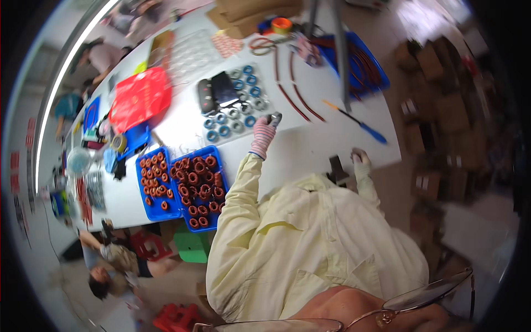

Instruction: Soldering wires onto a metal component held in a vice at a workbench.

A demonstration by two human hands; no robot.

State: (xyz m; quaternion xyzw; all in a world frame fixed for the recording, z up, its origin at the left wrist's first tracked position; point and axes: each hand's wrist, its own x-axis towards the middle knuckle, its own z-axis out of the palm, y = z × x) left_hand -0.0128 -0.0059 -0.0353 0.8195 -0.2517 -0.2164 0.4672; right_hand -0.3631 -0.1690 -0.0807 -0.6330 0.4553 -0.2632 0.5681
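My left hand [264, 137], in a pink striped glove, reaches to the near right corner of a clear plastic tray [265, 102] of rings. Its fingers are closed around something small and greyish that I cannot make out. Blue rings [224, 131] and grey-green rings [238, 126] sit in the tray's pockets, and a black case [224, 89] lies on top of them. My right hand [360, 156] is low by the table's near edge, its fingers small and blurred. Beside it a black bracket-like piece [338, 167] stands at the edge.
Two blue trays of copper-wound ring coils [193, 178] stand at the left edge. A blue-handled tool [371, 133] and dark red wires [293, 102] lie right of the clear tray. A metal post [341, 61] rises before a blue wire bin [369, 61]. Red bag [141, 99] farther left; a person [113, 265] sits nearby.
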